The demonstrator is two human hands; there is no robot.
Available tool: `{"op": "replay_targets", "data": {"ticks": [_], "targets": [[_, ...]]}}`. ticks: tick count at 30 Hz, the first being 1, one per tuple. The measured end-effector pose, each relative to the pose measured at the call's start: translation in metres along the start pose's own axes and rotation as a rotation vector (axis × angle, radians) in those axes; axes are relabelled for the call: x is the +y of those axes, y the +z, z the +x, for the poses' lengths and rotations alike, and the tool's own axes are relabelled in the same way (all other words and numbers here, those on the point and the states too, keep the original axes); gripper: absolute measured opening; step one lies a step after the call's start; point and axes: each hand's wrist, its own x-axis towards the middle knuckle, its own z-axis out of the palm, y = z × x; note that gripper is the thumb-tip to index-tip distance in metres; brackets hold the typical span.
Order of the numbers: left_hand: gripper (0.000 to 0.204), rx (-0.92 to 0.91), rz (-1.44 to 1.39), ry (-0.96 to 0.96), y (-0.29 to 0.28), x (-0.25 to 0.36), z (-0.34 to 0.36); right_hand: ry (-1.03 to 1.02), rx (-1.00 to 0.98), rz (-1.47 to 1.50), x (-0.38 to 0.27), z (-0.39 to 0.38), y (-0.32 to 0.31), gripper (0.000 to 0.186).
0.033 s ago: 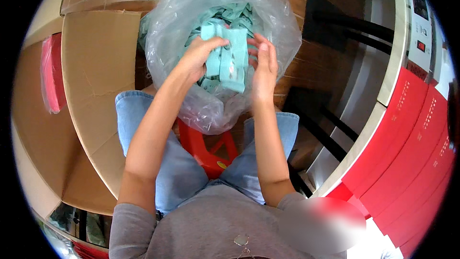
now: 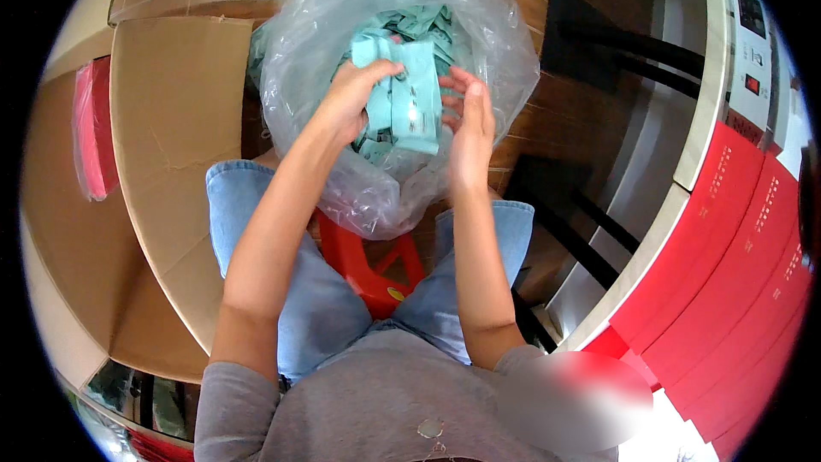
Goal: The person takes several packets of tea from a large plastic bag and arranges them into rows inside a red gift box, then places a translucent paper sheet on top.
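Observation:
My left hand [image 2: 352, 98] grips a couple of pale green sachets [image 2: 416, 98] side by side, its thumb lying across their upper part. Beside their right edge, my right hand [image 2: 469, 120] is held with fingers apart and nothing in it. Both hands are over a large clear plastic bag [image 2: 299, 34] whose mouth is spread wide. Inside it lies a heap of similar green sachets [image 2: 428, 21], partly hidden by the held ones.
An open cardboard box [image 2: 180, 120] stands at the left, with a red plastic-wrapped pack [image 2: 96, 128] in it. Between my knees shows a red plastic stool [image 2: 368, 269]. Red boxes [image 2: 693, 231] line the right side, near a white machine [image 2: 754, 56] and black metal legs [image 2: 564, 239].
The held sachets have shifted slightly to the left and up with my left hand. My right hand has barely moved.

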Motion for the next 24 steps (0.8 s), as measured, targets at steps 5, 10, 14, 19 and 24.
{"op": "replay_targets", "data": {"ticks": [5,10,14,19,24], "targets": [[0.039,0.08,0.055,0.078,0.0,-0.001,0.002,0.081,0.048,-0.182,0.013,-0.029,0.02,0.046],[0.037,0.052,0.18,0.061,0.009,0.001,-0.004,0.208,-0.017,0.014,0.016,-0.012,0.008,0.042],[0.061,0.076,0.068,0.012,0.008,-0.005,0.0,-0.211,0.089,-0.465,0.023,-0.006,0.02,0.04],[0.08,0.223,0.205,0.093,0.005,-0.007,0.003,-0.603,0.166,-0.833,0.011,-0.006,0.038,0.044],[0.084,0.38,0.021,-0.002,0.002,0.005,0.0,-0.48,0.064,-0.489,0.011,-0.033,0.034,0.028]]}}
